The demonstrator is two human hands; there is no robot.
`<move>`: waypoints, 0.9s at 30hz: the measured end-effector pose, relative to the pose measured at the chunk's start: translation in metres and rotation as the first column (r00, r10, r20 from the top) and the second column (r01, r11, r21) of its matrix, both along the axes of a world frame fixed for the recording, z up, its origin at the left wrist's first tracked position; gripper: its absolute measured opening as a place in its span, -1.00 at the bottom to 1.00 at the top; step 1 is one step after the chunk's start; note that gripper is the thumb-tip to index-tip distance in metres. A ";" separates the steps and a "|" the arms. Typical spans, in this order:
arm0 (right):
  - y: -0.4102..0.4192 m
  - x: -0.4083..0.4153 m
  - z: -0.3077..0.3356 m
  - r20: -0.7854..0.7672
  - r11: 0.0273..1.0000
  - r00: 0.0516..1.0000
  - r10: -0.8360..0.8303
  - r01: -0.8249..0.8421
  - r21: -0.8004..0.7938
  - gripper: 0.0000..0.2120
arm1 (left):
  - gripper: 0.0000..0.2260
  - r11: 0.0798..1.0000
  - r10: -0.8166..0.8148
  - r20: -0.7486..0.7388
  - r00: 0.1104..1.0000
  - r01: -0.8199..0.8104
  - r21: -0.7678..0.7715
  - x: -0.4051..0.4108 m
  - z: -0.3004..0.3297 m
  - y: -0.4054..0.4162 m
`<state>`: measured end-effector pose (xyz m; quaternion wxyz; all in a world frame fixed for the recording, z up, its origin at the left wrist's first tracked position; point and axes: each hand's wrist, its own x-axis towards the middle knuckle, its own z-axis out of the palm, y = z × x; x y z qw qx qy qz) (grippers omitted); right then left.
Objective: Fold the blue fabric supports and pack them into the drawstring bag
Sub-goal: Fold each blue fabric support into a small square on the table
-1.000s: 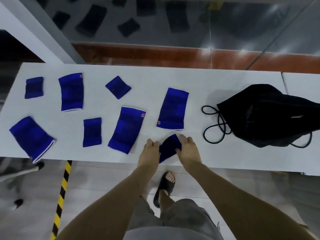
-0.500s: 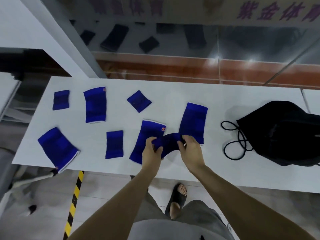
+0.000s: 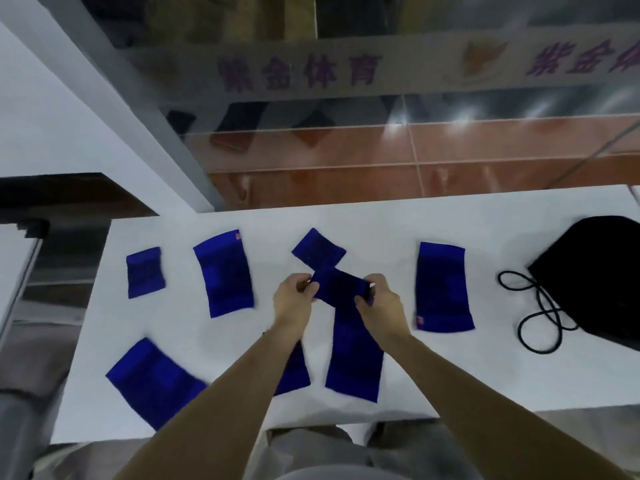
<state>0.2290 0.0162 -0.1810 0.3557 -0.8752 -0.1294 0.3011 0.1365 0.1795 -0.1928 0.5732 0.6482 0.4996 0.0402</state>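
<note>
A white tabletop (image 3: 381, 223) stands in front of a shiny glass wall with purple writing on it. Both hands are higher above the tabletop than a moment ago, and the small blue support (image 3: 341, 289) they hold has been lifted up with them. The left hand (image 3: 294, 299) pinches its left end with curled fingers. The right hand (image 3: 379, 304) pinches its right end the same way. The cloth looks soft and is stretched flat between them, a short dark blue rectangle. Seven more blue supports lie flat on the tabletop; a long one (image 3: 355, 362) is right under the hands. Some have a thin white edge and a tiny red tag. The black drawstring bag (image 3: 595, 282) sits floppy at the right, with its black cord (image 3: 535, 317) looped beside it.
</note>
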 end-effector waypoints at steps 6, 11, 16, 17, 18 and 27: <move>0.048 0.015 -0.010 -0.065 0.991 0.989 -0.132 0.134 0.020 -0.84 | -0.72 0.979 -0.154 -0.097 0.983 0.165 0.121 0.023 -0.007 0.055; 0.079 0.038 -0.026 -0.072 0.988 0.986 -0.150 0.153 0.037 -0.82 | -0.79 0.968 -0.148 -0.113 0.983 0.167 0.185 0.046 -0.017 0.086; 0.101 0.049 -0.045 -0.075 0.992 0.989 -0.127 0.128 0.012 -0.86 | -0.81 0.967 -0.115 -0.137 0.984 0.142 0.211 0.061 -0.025 0.107; 0.103 0.050 -0.050 -0.068 0.993 0.991 -0.116 0.115 -0.016 -0.86 | -0.76 0.970 -0.115 -0.151 0.982 0.144 0.197 0.063 -0.027 0.110; 0.103 0.052 -0.054 -0.053 0.993 0.993 -0.104 0.101 -0.056 -0.84 | -0.72 0.969 -0.123 -0.172 0.977 0.156 0.190 0.064 -0.028 0.111; 0.108 0.067 -0.065 0.122 0.985 0.990 0.073 -0.052 -0.166 -0.52 | -0.56 0.951 -0.193 -0.344 0.919 0.262 0.165 0.066 -0.043 0.101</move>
